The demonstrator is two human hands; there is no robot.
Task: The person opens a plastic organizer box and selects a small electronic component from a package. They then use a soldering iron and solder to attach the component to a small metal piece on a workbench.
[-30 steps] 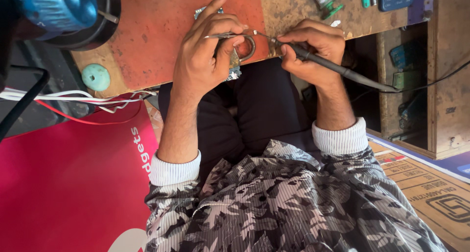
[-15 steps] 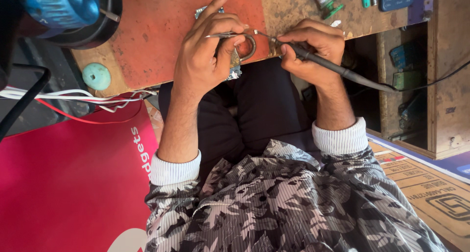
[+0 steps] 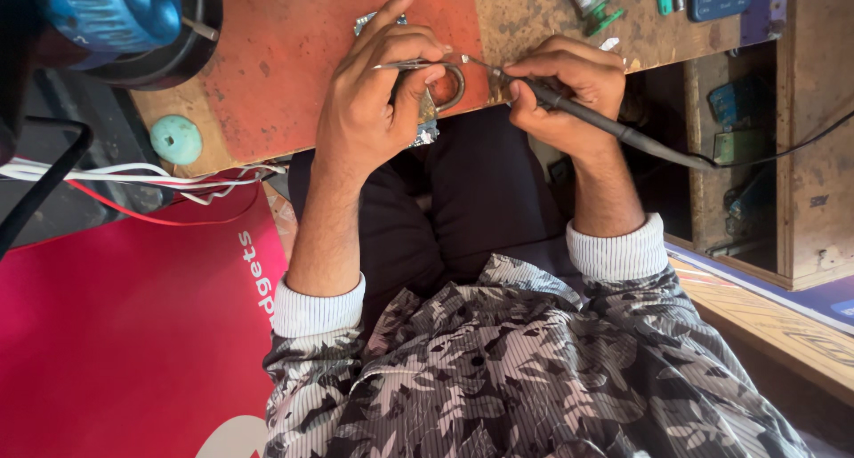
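The left hand (image 3: 374,111) pinches thin tweezers (image 3: 411,64) over a small metal part (image 3: 427,111) at the bench edge (image 3: 267,76), steadying it. The right hand (image 3: 569,89) grips a soldering iron (image 3: 587,116) pen-style, tip meeting the tweezers.

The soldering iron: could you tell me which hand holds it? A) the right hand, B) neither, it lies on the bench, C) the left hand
A: the right hand grips the soldering iron like a pen, cord trailing right, while the left hand holds tweezers.
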